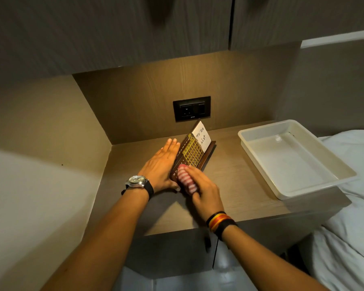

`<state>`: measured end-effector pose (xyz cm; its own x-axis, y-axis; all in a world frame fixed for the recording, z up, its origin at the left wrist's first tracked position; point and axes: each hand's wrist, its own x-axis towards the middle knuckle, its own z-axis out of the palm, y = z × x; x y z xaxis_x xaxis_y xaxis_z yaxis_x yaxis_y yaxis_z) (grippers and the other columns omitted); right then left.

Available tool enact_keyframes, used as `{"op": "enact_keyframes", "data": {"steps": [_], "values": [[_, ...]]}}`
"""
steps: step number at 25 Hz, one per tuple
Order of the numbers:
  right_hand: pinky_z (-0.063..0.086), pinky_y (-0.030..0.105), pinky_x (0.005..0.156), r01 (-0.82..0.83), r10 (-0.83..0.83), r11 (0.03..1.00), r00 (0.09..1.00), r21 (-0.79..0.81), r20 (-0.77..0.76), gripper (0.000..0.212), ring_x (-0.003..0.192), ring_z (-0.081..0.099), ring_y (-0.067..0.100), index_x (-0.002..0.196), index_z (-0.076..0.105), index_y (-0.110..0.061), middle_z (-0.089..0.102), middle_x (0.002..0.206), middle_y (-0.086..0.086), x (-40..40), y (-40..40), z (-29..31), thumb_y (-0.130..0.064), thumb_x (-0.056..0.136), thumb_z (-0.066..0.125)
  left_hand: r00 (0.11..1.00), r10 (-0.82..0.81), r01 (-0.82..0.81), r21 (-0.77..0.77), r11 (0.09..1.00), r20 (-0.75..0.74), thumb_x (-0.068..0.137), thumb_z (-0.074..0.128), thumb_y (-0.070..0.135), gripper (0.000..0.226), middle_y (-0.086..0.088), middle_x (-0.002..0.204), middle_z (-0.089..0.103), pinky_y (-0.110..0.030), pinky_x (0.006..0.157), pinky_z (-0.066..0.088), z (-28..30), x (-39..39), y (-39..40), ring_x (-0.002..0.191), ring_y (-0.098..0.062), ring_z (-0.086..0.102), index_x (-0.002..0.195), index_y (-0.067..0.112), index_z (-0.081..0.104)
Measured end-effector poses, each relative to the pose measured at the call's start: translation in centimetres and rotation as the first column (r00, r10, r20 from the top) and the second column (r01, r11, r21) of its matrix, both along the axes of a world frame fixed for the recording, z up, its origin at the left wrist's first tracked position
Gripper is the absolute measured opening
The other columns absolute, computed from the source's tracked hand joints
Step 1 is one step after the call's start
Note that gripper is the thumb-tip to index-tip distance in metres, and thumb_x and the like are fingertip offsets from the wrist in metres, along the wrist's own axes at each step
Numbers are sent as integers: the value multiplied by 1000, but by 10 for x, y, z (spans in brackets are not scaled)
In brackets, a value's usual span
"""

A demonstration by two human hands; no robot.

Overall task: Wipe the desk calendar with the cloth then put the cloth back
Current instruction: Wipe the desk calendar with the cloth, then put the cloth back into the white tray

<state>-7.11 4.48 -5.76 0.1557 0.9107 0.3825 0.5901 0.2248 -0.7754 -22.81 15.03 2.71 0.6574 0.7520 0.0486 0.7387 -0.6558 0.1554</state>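
A dark wooden desk calendar (192, 151) with a gold date grid and a white "To Do List" note stands tilted on the brown side table (229, 185). My left hand (160, 164), flat with fingers together, braces the calendar's left edge and its thumb touches the near corner. My right hand (204, 190) is closed on a red-and-white striped cloth (185, 178), pressing it against the calendar's near lower end. The cloth hides part of the date strip.
An empty white plastic tray (340, 173) sits on the table's right side, overhanging toward a bed with white sheets (351, 238). A black wall socket (191, 108) is behind the calendar. Cabinets hang overhead.
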Motion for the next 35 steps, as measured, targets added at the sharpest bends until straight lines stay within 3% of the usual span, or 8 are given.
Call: {"op": "enact_keyframes", "data": {"steps": [3, 8, 13, 17, 23, 28, 32, 35], "values": [[36, 32, 121, 132, -140, 988, 983, -76, -117, 62, 142, 48, 9, 148, 54, -27, 55, 152, -3, -4, 12, 10, 2, 93, 59, 1000, 15, -15, -14, 1000, -1, 58, 97, 51, 151, -13, 174, -4, -38, 130, 4, -2, 6, -4, 160, -24, -8, 164, 8, -1], [37, 34, 121, -58, 56, 995, 998, -76, -26, 62, 143, 47, 8, 151, 49, -32, 54, 153, -6, -11, -28, 9, -9, 93, 60, 1000, -6, 7, 24, 1000, -28, 72, 92, 40, 134, -15, 173, -3, -48, 130, 14, 0, 4, -6, 161, -27, -6, 164, 6, 0], [41, 26, 113, 48, -45, 996, 998, 76, -35, 47, 135, 52, 8, 147, 54, -25, 59, 148, 1, 69, -6, 68, -22, 100, 53, 967, 68, -48, 85, 995, -247, 59, 88, 69, 154, -15, 173, -8, -53, 127, -14, 16, 11, -9, 159, -28, -15, 163, 8, -8], [37, 27, 115, 141, -149, 989, 971, 51, 186, 48, 137, 56, 20, 146, 56, -22, 60, 147, 5, 178, 8, 97, -23, 99, 50, 963, 122, -74, 200, 977, -241, 68, 54, 94, 141, -14, 174, -6, -54, 126, -18, 35, 42, -13, 160, -26, -12, 164, 8, -6], [41, 40, 115, 152, -17, 963, 857, -221, 514, 55, 140, 52, 27, 155, 42, -23, 49, 157, 2, 296, 23, 70, -12, 102, 54, 990, 138, -137, 63, 989, -12, 97, 22, 77, 96, -11, 173, -9, -46, 128, -13, -5, 171, -66, 160, -24, -13, 165, 13, -2], [38, 45, 117, 120, 206, 905, 715, -407, 668, 55, 150, 38, 27, 155, 38, -22, 40, 162, 3, 325, 19, 40, -19, 102, 55, 967, 232, -208, -205, 956, 103, 97, 27, 77, 96, -5, 173, -17, -47, 131, -4, -46, 251, -109, 159, -21, -16, 165, 18, -9], [-4, 47, 127, 42, 468, 756, 662, -653, 585, 79, 159, -13, 32, 163, -10, -14, -16, 172, 9, 319, 10, 24, -33, 105, 40, 966, 229, -189, -276, 942, 123, 98, 27, 76, 96, -3, 173, -18, -42, 130, -7, -63, 274, -118, 159, -19, -17, 164, 18, -12], [-10, 51, 126, 65, 482, 731, 654, -679, 583, 88, 155, -25, 31, 159, -24, -14, -30, 167, 9, 313, 0, 21, -42, 104, 39, 961, 247, -204, -283, 937, 127, 98, 27, 75, 96, -4, 173, -18, -42, 130, -6, -63, 277, -121, 159, -20, -16, 164, 16, -12]]}}
